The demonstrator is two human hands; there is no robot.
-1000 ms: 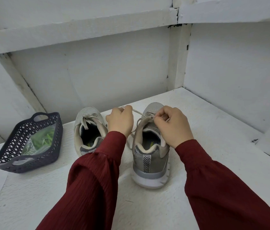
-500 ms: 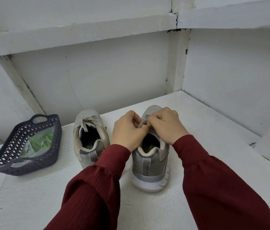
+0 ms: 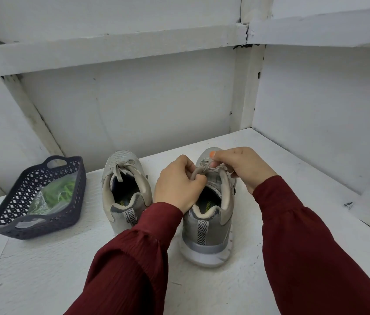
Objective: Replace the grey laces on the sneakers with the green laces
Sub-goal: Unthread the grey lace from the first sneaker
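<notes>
Basket [image 3: 31,230] holding green laces [image 3: 61,192] sits left of sneakers [image 3: 206,237].

Two grey sneakers stand side by side, heels nearest: the left sneaker [image 3: 124,192] with a tied lace [image 3: 122,165], the right sneaker [image 3: 206,226] with a loose lace [image 3: 198,170] looped up. Green laces [image 3: 60,193] lie bagged in a basket [image 3: 81,183].

A white-painted table [image 3: 31,269] with a rough, scuffed top fills the lower view. Behind it stands a white back wall [image 3: 134,105], crossed by a horizontal rail [image 3: 111,48], with a slanted brace [image 3: 34,114] at the left. A corner post [image 3: 247,87] with chipped paint meets the right wall [image 3: 327,98]. The light is soft and even.
</notes>
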